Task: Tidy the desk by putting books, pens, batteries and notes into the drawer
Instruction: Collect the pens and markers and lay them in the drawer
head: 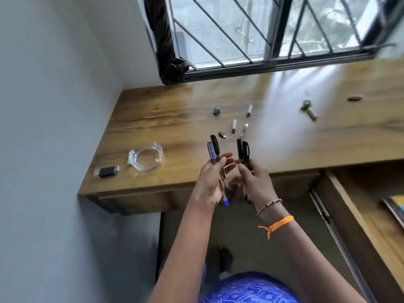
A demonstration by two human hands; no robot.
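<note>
My left hand [209, 182] grips two pens [215, 154] upright, one with a blue cap and one with a black cap. My right hand [255, 180] holds a bunch of black-capped pens [243, 152], close beside the left hand, above the wooden desk's [153, 119] front edge. Several silver batteries [234, 126] lie on the desk just beyond my hands, and a green battery [312, 113] lies farther right. The drawer [349, 204] stands pulled open at the lower right with a book [395, 206] inside it.
A clear plastic holder [146, 159] and a small black and silver object [106, 171] sit on the desk's left end. A small dark object [354, 98] lies at the far right. A barred window [262, 29] runs behind the desk, with a wall on the left.
</note>
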